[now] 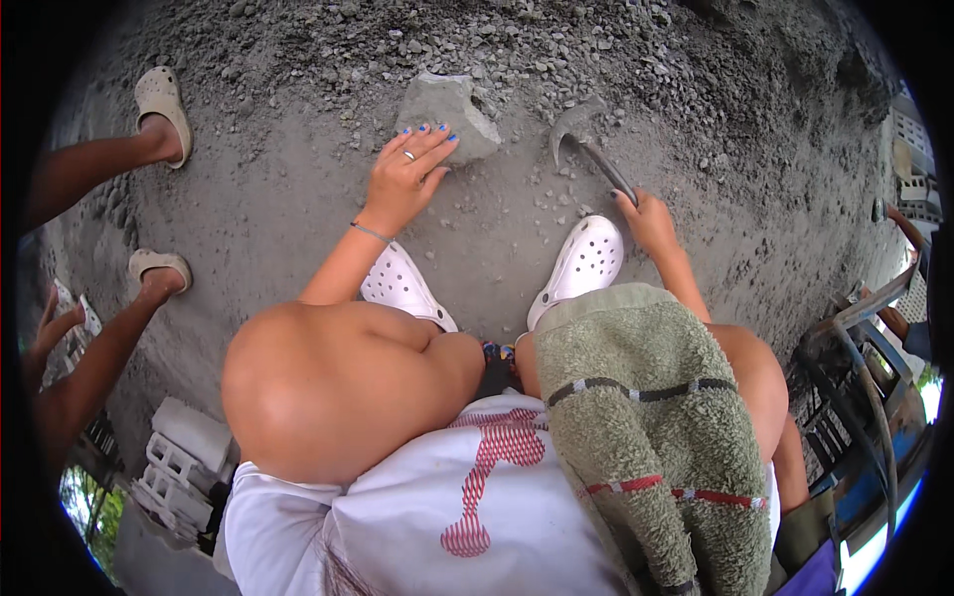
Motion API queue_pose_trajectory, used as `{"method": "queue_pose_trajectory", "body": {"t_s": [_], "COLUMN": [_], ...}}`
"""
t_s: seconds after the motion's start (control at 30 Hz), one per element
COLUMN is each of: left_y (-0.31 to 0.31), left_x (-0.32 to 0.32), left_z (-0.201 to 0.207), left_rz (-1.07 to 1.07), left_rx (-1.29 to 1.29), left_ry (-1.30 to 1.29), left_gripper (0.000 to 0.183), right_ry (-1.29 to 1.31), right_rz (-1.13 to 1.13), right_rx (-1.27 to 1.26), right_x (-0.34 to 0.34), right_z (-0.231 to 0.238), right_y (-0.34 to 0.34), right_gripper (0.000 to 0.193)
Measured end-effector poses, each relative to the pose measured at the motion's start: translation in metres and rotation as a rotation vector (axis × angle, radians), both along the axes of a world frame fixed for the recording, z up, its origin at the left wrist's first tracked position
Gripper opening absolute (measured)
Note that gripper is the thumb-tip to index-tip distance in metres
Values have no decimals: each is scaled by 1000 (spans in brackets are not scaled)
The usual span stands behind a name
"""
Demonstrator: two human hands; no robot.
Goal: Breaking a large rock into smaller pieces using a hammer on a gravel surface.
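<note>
A large grey rock [449,111] with a broken right face lies on the dirt ahead of my feet. My left hand [405,177] rests on its near side, fingers stretched out flat over the stone, with a ring and a thin bracelet visible. To the right, my right hand [648,221] is closed around the dark handle of a hand tool [604,167]. The tool's crescent-shaped metal head is at the ground, right of the rock and apart from it. Its exact kind is unclear.
Loose gravel [437,40] spreads beyond the rock. My white clogs [588,253] stand on the dirt, and a green towel [646,427] drapes my right thigh. Another person's legs [99,164] are at left, near concrete blocks [179,467]. A metal frame [855,328] stands at right.
</note>
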State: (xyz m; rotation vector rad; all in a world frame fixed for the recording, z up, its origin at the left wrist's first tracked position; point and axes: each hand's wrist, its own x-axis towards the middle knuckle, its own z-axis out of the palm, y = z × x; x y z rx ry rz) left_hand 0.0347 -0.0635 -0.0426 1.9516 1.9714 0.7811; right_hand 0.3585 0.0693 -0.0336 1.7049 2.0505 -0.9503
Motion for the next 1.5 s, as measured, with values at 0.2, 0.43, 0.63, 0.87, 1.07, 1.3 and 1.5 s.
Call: {"method": "queue_pose_trajectory", "body": {"t_s": [0.2, 0.43, 0.63, 0.87, 1.07, 1.3, 1.5], "left_y": [0, 0, 1, -1, -1, -5, -2], "left_x": [-2, -1, -1, -2, 1, 3, -1], "left_z": [1, 1, -2, 1, 3, -1, -1], "left_rz": [-11, -5, 4, -9, 2, -19, 5], "left_rx": [8, 21, 23, 40, 25, 23, 32], "left_ry": [6, 27, 28, 10, 17, 11, 22], "left_gripper": [37, 38, 39, 39, 38, 38, 39], "right_ry": [145, 363, 65, 505, 529, 142, 541], "right_rz": [-47, -183, -23, -84, -64, 6, -120], "right_rx": [119, 259, 128, 294, 330, 87, 178], "right_x": [-9, 9, -10, -60, -75, -62, -78], "right_z": [42, 23, 10, 101, 32, 5, 87], "right_y": [12, -11, 12, 43, 29, 28, 32], "right_gripper": [42, 35, 45, 37, 32, 47, 36]}}
